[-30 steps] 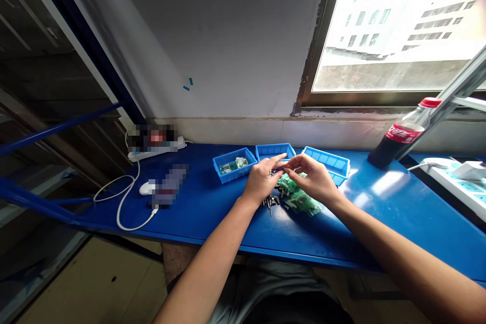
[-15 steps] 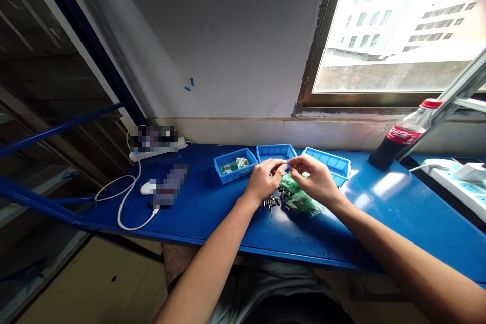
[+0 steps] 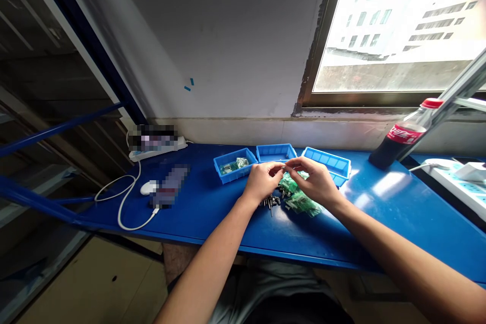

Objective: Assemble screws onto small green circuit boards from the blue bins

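My left hand [image 3: 262, 181] and my right hand [image 3: 312, 178] meet fingertip to fingertip over the blue table. Between them is a small metallic piece [image 3: 284, 167], pinched by both, too small to name. Under and beside my right hand lie green plastic bags [image 3: 304, 203] with small parts. Dark metal parts [image 3: 270, 202] are heaped just below my left hand. Behind the hands stand a left blue bin [image 3: 224, 178] holding small packed parts, a middle blue bin [image 3: 275, 152] and a right blue bin [image 3: 334, 162], partly hidden by my right hand.
A cola bottle [image 3: 398, 139] leans in view at the back right, near a white power strip [image 3: 463, 182]. To the left, a blurred phone-like object [image 3: 170, 186], a white round item [image 3: 147, 188] and a white cable [image 3: 120, 212] lie on the table [image 3: 205, 212].
The fingertips have shifted slightly left and down, and the small metallic piece between them shows more clearly. Bins, bags and the heap of parts have stayed in place.
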Available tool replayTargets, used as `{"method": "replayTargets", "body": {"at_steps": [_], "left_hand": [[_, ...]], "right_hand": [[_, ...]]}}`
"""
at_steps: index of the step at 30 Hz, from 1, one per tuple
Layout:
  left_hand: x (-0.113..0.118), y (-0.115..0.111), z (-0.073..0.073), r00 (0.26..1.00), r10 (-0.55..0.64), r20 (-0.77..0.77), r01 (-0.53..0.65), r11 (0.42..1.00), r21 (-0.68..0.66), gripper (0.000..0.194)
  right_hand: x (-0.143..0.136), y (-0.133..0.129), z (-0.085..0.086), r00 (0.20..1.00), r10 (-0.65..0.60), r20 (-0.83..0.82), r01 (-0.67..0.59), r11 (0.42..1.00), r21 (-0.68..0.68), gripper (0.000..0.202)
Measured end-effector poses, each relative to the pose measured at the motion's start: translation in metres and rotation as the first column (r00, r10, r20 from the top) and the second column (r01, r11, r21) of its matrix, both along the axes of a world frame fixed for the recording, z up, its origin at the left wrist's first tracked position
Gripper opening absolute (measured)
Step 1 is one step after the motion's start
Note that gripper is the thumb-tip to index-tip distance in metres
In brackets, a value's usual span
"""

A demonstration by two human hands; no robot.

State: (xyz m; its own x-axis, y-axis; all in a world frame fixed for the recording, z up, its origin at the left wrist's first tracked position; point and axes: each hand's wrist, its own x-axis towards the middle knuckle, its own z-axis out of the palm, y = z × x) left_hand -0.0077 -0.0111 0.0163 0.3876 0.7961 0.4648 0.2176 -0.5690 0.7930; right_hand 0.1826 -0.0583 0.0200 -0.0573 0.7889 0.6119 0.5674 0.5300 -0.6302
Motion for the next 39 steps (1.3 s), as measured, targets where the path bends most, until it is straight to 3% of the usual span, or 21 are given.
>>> {"method": "replayTargets", "body": {"at_steps": [12, 16, 23, 32, 39], "left_hand": [[-0.001, 0.0, 0.002, 1.0, 0.005, 0.006, -0.006, 0.994, 0.107, 0.021], [-0.001, -0.004, 0.008, 0.999, 0.016, -0.043, -0.013, 0.997, 0.072, 0.021], [-0.004, -0.007, 0.013, 0.991, -0.057, -0.123, 0.059, 0.998, 0.014, 0.038], [-0.002, 0.001, 0.004, 0.996, -0.04, -0.078, 0.039, 0.999, -0.016, 0.026], [0.0, 0.001, 0.0, 0.996, 0.019, -0.093, -0.014, 0.998, 0.06, 0.018]], "right_hand": [[0.001, 0.004, -0.007, 1.0, 0.002, -0.031, -0.003, 0.999, -0.04, 0.018], [0.0, 0.004, -0.005, 1.0, -0.023, 0.021, 0.023, 1.0, -0.013, 0.02], [0.0, 0.0, 0.0, 1.0, 0.008, 0.029, -0.009, 1.0, 0.027, 0.014], [0.003, 0.002, -0.002, 0.999, 0.01, 0.05, -0.012, 0.999, 0.04, 0.014], [0.0, 0.0, 0.0, 0.999, -0.033, 0.003, 0.033, 0.999, -0.019, 0.015]]}}
